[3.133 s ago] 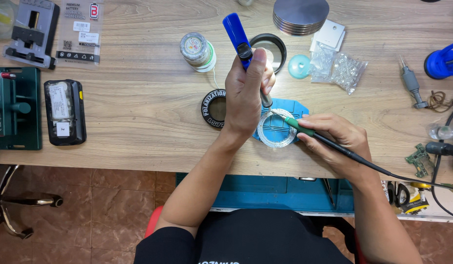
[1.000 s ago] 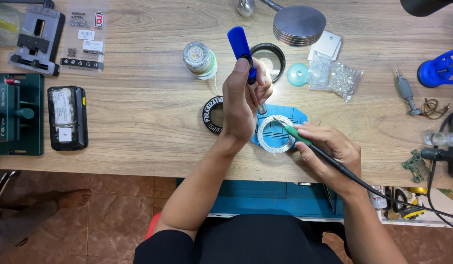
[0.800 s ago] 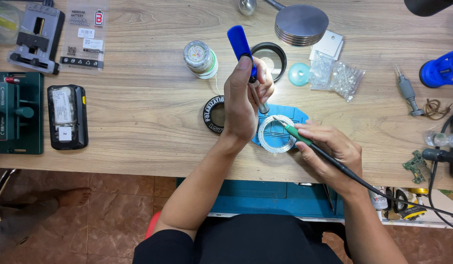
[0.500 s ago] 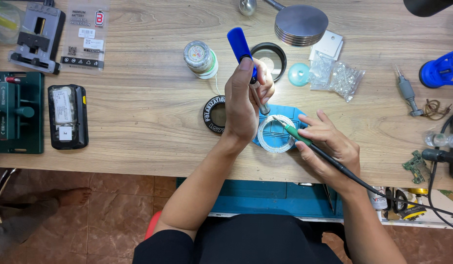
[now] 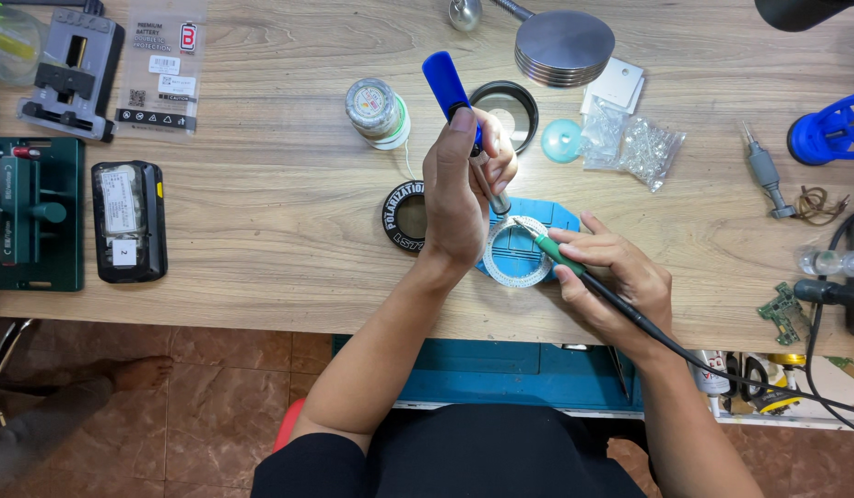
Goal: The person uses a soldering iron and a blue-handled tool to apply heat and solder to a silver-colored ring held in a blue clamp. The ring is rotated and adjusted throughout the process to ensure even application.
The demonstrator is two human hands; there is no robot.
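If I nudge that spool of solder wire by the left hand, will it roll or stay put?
The solder spool stands on its flat end, so it probably stays put rather than rolling. It looks small and dense, likely heavy for its size. A thin loose strand trails toward the left hand; it may drag or snag.

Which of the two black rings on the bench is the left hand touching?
The lettered black ring, lying against the left hand beside the blue holder. The plain black ring lies farther up the bench, clear of the hand.

Wooden workbench (image 5: 261, 221), brown tiled floor (image 5: 215, 387)
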